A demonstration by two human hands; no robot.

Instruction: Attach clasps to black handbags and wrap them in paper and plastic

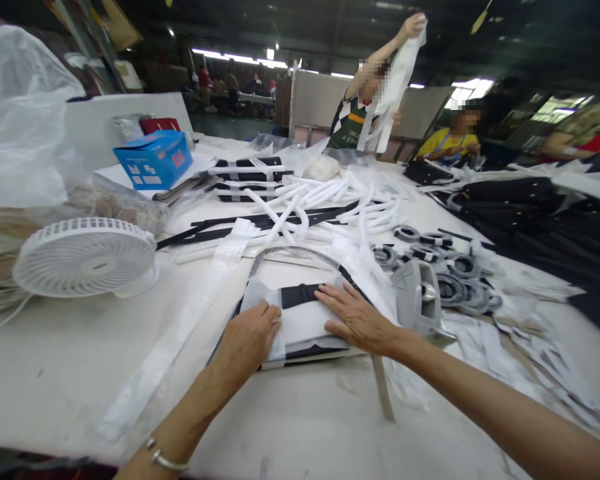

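Observation:
A flat black piece wrapped in white paper [305,323] lies on the white table [70,360] in front of me. My left hand [253,337] rests on its left end, fingers curled onto a fold of the white wrap. My right hand [355,317] lies flat on the right part, fingers stretched out and pressing down. A curved black strap [300,252] arcs just behind the piece. A long white strip [190,320] runs diagonally past my left hand.
A white fan [85,257] lies at the left beside bagged goods. A blue box [155,159] and stacked wrapped pieces [250,177] sit farther back. White tubes [330,200], tape rolls [445,270] and a grey dispenser [420,300] lie to the right. A person opposite lifts white material [393,80].

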